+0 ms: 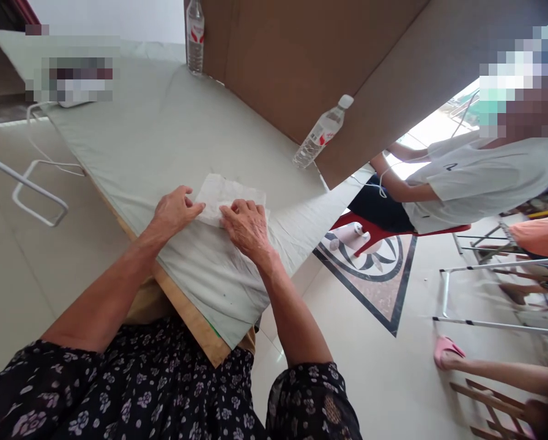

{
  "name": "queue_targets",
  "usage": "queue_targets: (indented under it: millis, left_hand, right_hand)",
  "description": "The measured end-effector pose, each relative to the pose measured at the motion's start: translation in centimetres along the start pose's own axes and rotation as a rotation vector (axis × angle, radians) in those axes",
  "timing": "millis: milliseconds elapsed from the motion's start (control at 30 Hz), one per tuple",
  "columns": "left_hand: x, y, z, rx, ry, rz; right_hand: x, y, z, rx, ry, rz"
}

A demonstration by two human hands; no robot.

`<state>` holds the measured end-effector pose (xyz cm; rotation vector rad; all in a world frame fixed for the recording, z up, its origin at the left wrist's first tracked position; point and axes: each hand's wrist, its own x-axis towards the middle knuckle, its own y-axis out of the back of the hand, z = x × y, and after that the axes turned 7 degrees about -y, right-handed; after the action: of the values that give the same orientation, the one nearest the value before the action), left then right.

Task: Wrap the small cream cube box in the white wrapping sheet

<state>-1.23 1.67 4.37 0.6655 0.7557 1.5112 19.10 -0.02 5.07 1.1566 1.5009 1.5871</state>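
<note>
A thin white sheet like a tissue [212, 189] lies flat on the pale green cloth that covers the table [131, 122]. At its left edge is my left hand [173, 212], thumb reaching onto the sheet and a gap between thumb and bent forefinger. My right hand [246, 227] rests on the right part of the sheet, fingers curled down and close together, gripping at its surface. The undersides of the right fingertips are hidden.
A large brown cardboard panel [292, 67] stands along the far side. Two clear plastic bottles are near it, one upright [196, 40] and one tilted in view [320, 134]. To the right sits a person in a white shirt [476, 177]. A white metal frame [40, 189] is at left.
</note>
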Motion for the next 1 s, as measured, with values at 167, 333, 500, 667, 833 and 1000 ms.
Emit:
queue_targets:
  millis: [167,333,500,667,833,1000]
  left_hand:
    - [0.2,0.7,0.4,0.129,0.065,-0.071]
    - [1.0,0.3,0.5,0.091,0.083,-0.11]
    - [1.0,0.3,0.1,0.006,0.053,-0.144]
    - [0.7,0.8,0.6,0.075,0.001,-0.078]
    - [0.4,1.2,1.6,-0.045,0.099,-0.133]
    - [0.4,0.8,1.4,-0.153,0.14,-0.185]
  right_hand:
    - [0.5,0.0,0.5,-0.014,0.041,-0.014]
    - [0.5,0.0,0.7,-0.005,0.047,-0.017]
    - [0.5,-0.1,0.6,0.007,0.046,-0.011]
    - [0.5,-0.1,0.6,0.014,0.043,-0.007]
    - [0.4,-0.2,0.6,0.02,0.042,0.003]
    - [0.5,-0.1,0.5,0.02,0.044,-0.006]
